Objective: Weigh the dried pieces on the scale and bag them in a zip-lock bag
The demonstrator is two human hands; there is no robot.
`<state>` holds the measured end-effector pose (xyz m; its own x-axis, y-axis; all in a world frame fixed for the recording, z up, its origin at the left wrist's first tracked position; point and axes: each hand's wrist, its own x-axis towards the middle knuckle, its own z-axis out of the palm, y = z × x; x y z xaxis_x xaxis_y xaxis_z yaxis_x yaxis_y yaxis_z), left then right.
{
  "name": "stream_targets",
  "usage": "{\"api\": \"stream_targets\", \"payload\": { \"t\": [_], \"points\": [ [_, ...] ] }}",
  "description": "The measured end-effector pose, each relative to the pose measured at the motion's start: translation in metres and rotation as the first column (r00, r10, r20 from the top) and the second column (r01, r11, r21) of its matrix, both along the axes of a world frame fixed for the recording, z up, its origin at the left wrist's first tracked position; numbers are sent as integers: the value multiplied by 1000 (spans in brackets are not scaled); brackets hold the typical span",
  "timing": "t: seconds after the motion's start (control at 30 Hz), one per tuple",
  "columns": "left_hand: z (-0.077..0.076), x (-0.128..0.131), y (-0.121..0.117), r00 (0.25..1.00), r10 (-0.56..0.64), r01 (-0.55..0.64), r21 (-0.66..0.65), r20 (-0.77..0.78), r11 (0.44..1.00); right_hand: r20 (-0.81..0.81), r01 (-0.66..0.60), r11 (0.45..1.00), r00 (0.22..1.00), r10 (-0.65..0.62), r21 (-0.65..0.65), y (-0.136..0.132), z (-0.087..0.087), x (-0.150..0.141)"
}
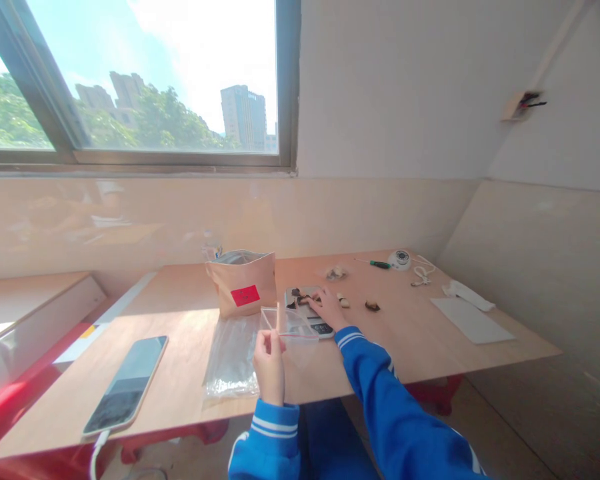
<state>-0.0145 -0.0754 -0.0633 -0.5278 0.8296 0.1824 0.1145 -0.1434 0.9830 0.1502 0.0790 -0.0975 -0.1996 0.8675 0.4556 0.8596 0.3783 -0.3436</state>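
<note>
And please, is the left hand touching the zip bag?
Touching. The head view shows the left hand pinching the edge of the zip bag.

Left grip [269, 365] raised in a pinch, right grip [330, 311] farther forward, palm down

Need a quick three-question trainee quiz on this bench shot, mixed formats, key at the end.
1. Pick one: the left hand holds
A) a phone
B) a clear bag
C) a screwdriver

2. True or false: the kraft pouch with the red label stands upright, its top open.

3. Short answer: what device is under the right hand, and what lies on it?

Key:
1. B
2. True
3. A digital scale, with dark pieces on it.
</note>
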Motion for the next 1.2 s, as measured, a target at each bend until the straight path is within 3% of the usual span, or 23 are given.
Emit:
{"api": "stream_targets", "payload": {
  "t": [0.17, 0.4, 0.53, 0.6, 0.67, 0.73, 0.8, 0.9, 0.97, 1.07, 1.2],
  "points": [
    [3, 2, 1, 1000, -8, 8, 19, -9, 1000, 6, 84, 996, 996, -83, -26, -3, 11, 1],
    [14, 6, 2, 1000, -1, 1, 35, 2, 999, -179, 164, 980, 967, -183, -116, -10, 30, 0],
    [14, 10, -1, 1000, -4, 5, 16, -4, 1000, -316, 197, 968, 919, -237, -153, -9, 61, -6],
    [13, 12, -1, 1000, -9, 9, 10, 3, 1000, -409, 111, 978, 895, -176, -178, -15, 85, -11],
    [12, 15, 0, 1000, -14, 14, 12, 27, 1000, -577, -144, 964, 817, -11, -223, -29, 110, -19],
    [12, 18, 0, 998, -21, 20, 15, 55, 1000, -572, -320, 927, 805, 157, -197, -48, 130, -29],
    [11, 19, 0, 996, -24, 22, 19, 88, 1000, -476, -371, 908, 845, 244, -194, -69, 141, -38],
    [8, 18, 0, 990, -17, 13, 33, 140, 999, -351, -406, 890, 880, 319, -209, -87, 144, -47],
    [3, 15, 3, 985, -8, 2, 38, 172, 999, -328, -375, 911, 894, 306, -174, -87, 141, -48],
    [-6, 12, 11, 971, -15, 6, 40, 241, 999, -324, -313, 936, 913, 250, -161, -76, 130, -44],
    [-13, 11, 17, 950, -40, 24, 57, 310, 998, -346, -325, 932, 903, 255, -162, -55, 107, -35]
  ]
}}
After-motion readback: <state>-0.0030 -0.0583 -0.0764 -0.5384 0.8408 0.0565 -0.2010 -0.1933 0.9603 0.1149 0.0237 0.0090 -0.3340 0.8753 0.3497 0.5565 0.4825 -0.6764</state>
